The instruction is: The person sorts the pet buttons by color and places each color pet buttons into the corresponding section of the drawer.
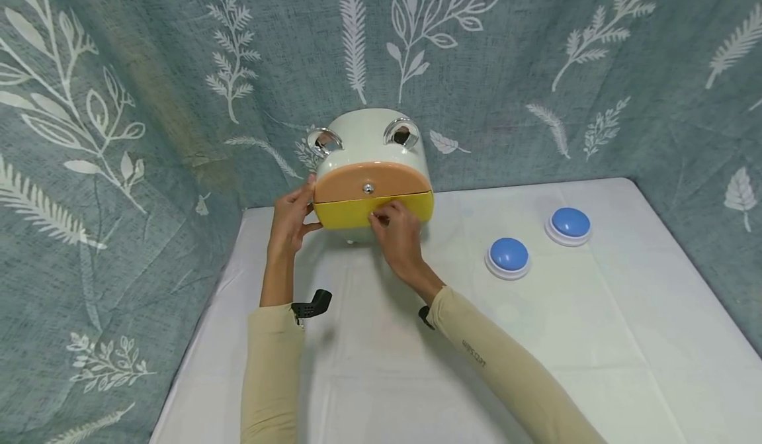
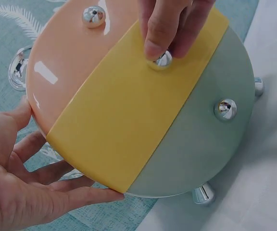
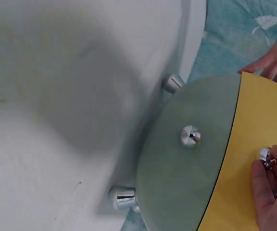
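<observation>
A small rounded frog-like cabinet [image 1: 375, 141] stands at the back of the table, with peach, yellow and green fronts. My right hand [image 1: 400, 235] pinches the silver knob [image 3: 265, 156] of the yellow drawer [image 2: 114, 115] between thumb and fingers. At the cabinet's left side, my left hand [image 1: 288, 222] rests with spread fingers. Its fingertips touch the edge of the peach front [image 2: 61, 72] and the lower corner of the yellow drawer. Below, the green front [image 3: 189, 168] carries its own silver knob [image 3: 190, 136].
Two blue push buttons with white bases stand to the right, one nearer [image 1: 508, 255] and one farther [image 1: 570, 223]. Silver feet [image 2: 204, 193] hold up the cabinet. A patterned teal curtain [image 1: 476, 87] hangs behind the white table [image 1: 381, 398].
</observation>
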The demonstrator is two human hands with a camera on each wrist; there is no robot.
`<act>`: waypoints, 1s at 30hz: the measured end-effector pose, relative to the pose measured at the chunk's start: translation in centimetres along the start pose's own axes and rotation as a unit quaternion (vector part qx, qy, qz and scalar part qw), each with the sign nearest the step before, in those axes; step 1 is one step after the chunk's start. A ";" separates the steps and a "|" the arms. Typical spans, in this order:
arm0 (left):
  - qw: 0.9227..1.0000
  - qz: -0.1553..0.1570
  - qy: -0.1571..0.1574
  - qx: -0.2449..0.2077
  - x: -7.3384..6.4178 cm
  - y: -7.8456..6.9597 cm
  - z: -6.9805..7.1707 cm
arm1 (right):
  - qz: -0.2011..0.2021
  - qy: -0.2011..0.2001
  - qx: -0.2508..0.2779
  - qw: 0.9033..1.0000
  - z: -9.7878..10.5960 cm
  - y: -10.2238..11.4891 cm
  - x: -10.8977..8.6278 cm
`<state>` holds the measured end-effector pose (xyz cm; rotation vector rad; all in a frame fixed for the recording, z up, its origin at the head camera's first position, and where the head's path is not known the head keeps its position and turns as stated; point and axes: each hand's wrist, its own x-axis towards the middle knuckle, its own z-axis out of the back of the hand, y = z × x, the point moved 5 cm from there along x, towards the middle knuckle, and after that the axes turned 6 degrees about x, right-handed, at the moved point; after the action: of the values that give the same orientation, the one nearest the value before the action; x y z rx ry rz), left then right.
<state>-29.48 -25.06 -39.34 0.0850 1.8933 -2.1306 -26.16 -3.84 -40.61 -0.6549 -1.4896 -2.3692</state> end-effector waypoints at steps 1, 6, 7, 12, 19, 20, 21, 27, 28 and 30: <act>1.000 0.000 0.002 0.001 0.0 0.0 0.0 | -0.001 0.002 0.001 1.000 -0.1 -0.1 0.2; 1.000 0.000 0.003 0.005 -0.1 0.0 0.3 | 0.006 0.009 0.002 1.000 -0.3 -0.3 0.7; 1.000 -0.001 0.002 0.006 0.0 0.0 0.4 | 0.007 0.010 0.003 1.000 -0.3 -0.4 0.7; 1.000 -0.010 -0.002 0.012 0.0 0.1 0.4 | 0.025 0.026 0.010 0.999 -0.2 -0.9 0.8; 1.000 -0.011 -0.009 0.011 0.0 0.3 0.7 | 0.029 0.047 -0.004 0.998 -0.2 -3.1 -1.0; 1.000 -0.011 -0.011 0.010 0.0 0.3 0.8 | 0.020 0.050 -0.006 0.999 -0.4 -3.6 -1.4; 1.000 -0.012 -0.012 0.008 0.0 0.3 0.8 | 0.011 0.054 -0.007 0.998 -0.7 -4.0 -1.7; 1.000 -0.013 -0.012 -0.004 0.2 0.3 0.5 | -0.017 0.049 -0.017 0.999 -2.3 -5.3 -2.7; 1.000 -0.012 -0.011 -0.003 0.2 0.2 0.5 | -0.018 0.042 -0.022 0.999 -2.6 -5.4 -2.8; 1.000 -0.010 -0.009 -0.004 0.1 0.3 0.4 | -0.018 0.029 -0.035 0.999 -3.0 -5.4 -2.9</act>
<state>-29.47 -25.49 -39.56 0.0472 1.8998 -2.1295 -26.81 -4.18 -47.36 -0.5737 -1.4127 -2.4557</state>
